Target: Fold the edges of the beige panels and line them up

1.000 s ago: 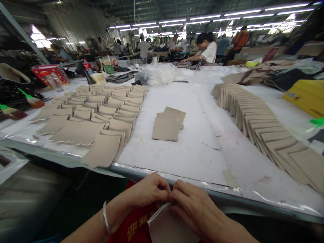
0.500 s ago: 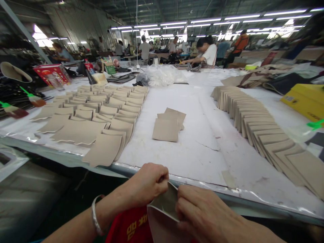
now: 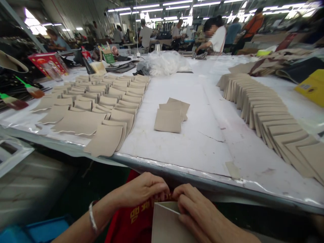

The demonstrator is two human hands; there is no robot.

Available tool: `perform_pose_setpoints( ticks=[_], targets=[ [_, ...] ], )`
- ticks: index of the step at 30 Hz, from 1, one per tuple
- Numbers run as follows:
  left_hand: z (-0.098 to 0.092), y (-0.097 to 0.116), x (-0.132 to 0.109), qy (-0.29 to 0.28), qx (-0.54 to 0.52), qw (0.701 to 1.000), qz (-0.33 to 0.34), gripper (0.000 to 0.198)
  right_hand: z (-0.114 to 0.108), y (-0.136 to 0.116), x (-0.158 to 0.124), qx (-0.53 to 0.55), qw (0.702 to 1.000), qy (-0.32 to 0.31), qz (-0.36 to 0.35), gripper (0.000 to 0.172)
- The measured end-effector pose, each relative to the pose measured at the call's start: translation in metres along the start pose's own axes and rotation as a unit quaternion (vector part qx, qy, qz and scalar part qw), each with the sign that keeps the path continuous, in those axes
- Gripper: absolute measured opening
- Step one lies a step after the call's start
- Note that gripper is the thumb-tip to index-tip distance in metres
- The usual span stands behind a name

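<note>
A folded beige leather-like piece (image 3: 167, 224) stands upright low in front of me, over a red apron (image 3: 136, 222) with yellow lettering. My right hand (image 3: 196, 209) grips its right side, thumb and fingers closed around the edge. At its top edge is my left hand (image 3: 149, 189), fingers curled together and their tips partly hidden. A silver bangle (image 3: 92, 216) circles my left wrist. On the white-covered table (image 3: 202, 152) beyond my hands lie a few loose flat beige pieces (image 3: 168, 120), overlapping each other.
Overlapping rows of beige pieces (image 3: 78, 121) fill the table's left; a long fanned row (image 3: 268, 118) runs down the right. Clear plastic (image 3: 164, 64) and a yellow box (image 3: 311, 89) lie farther back. Two green-tipped glue bottles (image 3: 32, 90) stand left. People work behind.
The folded piece, which gaped open between my hands, now shows a narrower gap and sits lower. My left hand has shifted slightly down. The view has tilted downward.
</note>
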State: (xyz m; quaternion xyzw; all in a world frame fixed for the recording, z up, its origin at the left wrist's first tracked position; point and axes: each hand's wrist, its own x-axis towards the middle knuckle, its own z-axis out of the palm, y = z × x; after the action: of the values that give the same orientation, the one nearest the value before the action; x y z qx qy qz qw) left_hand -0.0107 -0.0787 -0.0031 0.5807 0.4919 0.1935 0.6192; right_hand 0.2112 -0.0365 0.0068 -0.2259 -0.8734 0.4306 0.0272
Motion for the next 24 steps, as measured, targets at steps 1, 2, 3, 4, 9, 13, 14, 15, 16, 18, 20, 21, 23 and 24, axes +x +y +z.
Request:
perform_pose_setpoints(
  ticks=[1, 2, 3, 4, 9, 13, 14, 15, 16, 18, 20, 21, 23, 24],
  targets=[
    [0.000, -0.001, -0.007, 0.007, 0.005, 1.000, -0.009, 0.027, 0.004, 0.004, -0.002, 0.022, 1.000, -0.001, 0.003, 0.019],
    [0.001, -0.002, -0.013, 0.013, 0.018, 1.000, -0.021, 0.023, 0.007, 0.006, -0.004, 0.041, 0.999, -0.007, 0.005, 0.020],
    [0.003, -0.002, -0.018, 0.017, 0.036, 0.999, -0.036, 0.020, 0.008, 0.009, -0.005, 0.058, 0.998, -0.015, 0.011, 0.021],
    [0.006, -0.002, -0.022, 0.024, 0.057, 0.997, -0.050, 0.020, 0.009, 0.010, -0.006, 0.072, 0.997, -0.025, 0.021, 0.021],
    [0.023, -0.012, -0.022, 0.078, 0.125, 0.987, -0.063, 0.014, 0.011, 0.016, -0.002, 0.094, 0.993, -0.044, 0.051, 0.014],
    [0.026, -0.015, -0.017, 0.065, 0.126, 0.989, -0.042, 0.014, 0.015, 0.021, -0.001, 0.100, 0.993, -0.037, 0.043, 0.013],
    [0.025, -0.015, -0.016, 0.064, 0.127, 0.989, -0.036, 0.015, 0.016, 0.022, -0.001, 0.101, 0.993, -0.034, 0.042, 0.013],
    [0.024, -0.014, -0.015, 0.064, 0.128, 0.989, -0.032, 0.016, 0.016, 0.023, -0.001, 0.100, 0.993, -0.033, 0.043, 0.013],
    [0.024, -0.013, -0.015, 0.064, 0.128, 0.989, -0.029, 0.017, 0.016, 0.023, -0.001, 0.099, 0.994, -0.033, 0.043, 0.013],
    [0.023, -0.012, -0.015, 0.062, 0.119, 0.991, -0.029, 0.018, 0.016, 0.024, -0.001, 0.093, 0.994, -0.033, 0.046, 0.012],
    [0.024, -0.012, -0.015, 0.062, 0.104, 0.992, -0.033, 0.017, 0.015, 0.024, -0.001, 0.095, 0.994, -0.032, 0.050, 0.012],
    [0.024, -0.013, -0.015, 0.062, 0.095, 0.993, -0.037, 0.017, 0.014, 0.025, -0.002, 0.098, 0.993, -0.031, 0.054, 0.011],
    [0.024, -0.014, -0.015, 0.060, 0.078, 0.994, -0.047, 0.021, 0.013, 0.026, -0.003, 0.102, 0.992, -0.028, 0.064, 0.011],
    [0.025, -0.013, -0.015, 0.060, 0.075, 0.994, -0.050, 0.023, 0.013, 0.026, -0.003, 0.103, 0.992, -0.027, 0.067, 0.011]
  ],
)
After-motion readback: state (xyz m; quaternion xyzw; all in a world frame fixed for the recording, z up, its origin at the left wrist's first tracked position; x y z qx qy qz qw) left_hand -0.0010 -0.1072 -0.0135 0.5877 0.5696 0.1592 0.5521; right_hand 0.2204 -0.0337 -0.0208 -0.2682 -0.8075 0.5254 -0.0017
